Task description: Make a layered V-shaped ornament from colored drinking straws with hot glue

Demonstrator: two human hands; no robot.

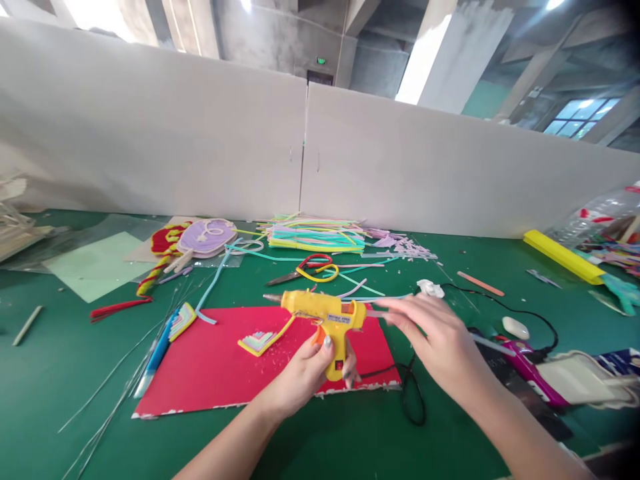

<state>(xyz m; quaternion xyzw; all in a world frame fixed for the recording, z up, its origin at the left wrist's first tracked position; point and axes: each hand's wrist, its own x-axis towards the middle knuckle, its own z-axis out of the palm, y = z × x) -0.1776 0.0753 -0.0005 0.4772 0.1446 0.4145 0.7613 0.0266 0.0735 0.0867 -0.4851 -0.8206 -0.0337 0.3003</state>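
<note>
My left hand (311, 363) is wrapped round the grip of a yellow hot glue gun (315, 305), whose nozzle points left. At the gun's rear, the fingers of my right hand (434, 327) pinch a translucent glue stick (375, 313) that enters the back opening. Below the gun lies a red sheet (210, 363) with ragged white edges. On it rests a small chevron of pastel strips (259, 341) with a long yellow strip bent along its edge. A similar striped piece (182, 321) sits at the sheet's left edge, near a blue pen-like tube (161, 350).
Red-and-yellow scissors (315, 268) lie behind the gun, before a pile of pastel fuzzy sticks (315, 237). A purple fuzzy shape (207, 238) is at back left. A black cord (414, 400) loops right of the sheet. White partitions (200, 140) stand behind the green table (65, 380).
</note>
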